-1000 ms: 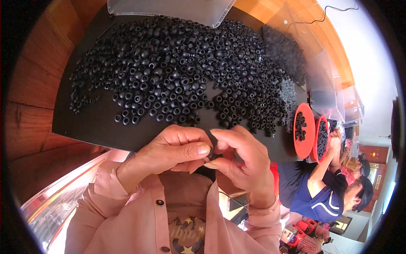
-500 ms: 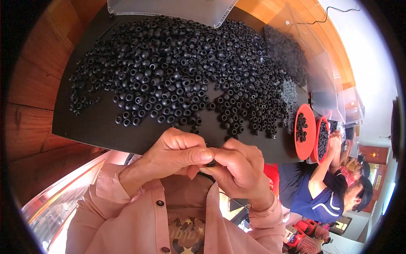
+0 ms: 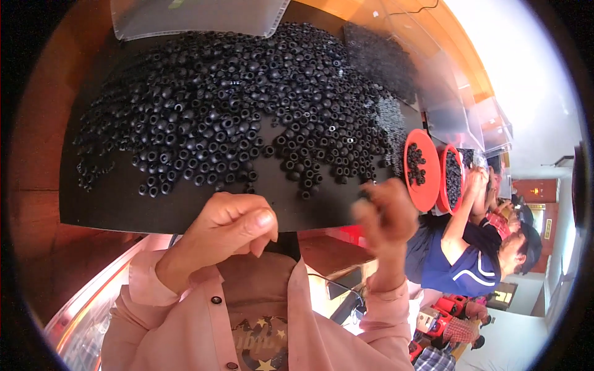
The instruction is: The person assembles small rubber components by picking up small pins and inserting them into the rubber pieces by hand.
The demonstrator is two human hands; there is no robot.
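Observation:
My left hand (image 3: 232, 226) is at the near table edge, its thumb pressed against curled fingers. What it holds, if anything, is hidden. Smeared by motion, my right hand (image 3: 390, 213) is in front of the near red plate (image 3: 427, 199). A small black part (image 3: 365, 194) shows as a dark blur at its fingertips. Beyond both hands spreads a wide heap of small, round, hollow black parts (image 3: 210, 123). Several similar black parts (image 3: 416, 164) lie on the red plate.
Small grey pieces (image 3: 390, 120) lie at the heap's right edge, beside a dark mass of fine pieces (image 3: 380, 59). A clear plastic bin (image 3: 198, 18) stands at the back. To the right, a co-worker in a blue shirt (image 3: 455, 266) works near a second red dish (image 3: 442, 201).
My hands have come apart from the small black part they held together. The right hand has moved right, toward the red plate. The whole view has shifted, with the table sitting further left.

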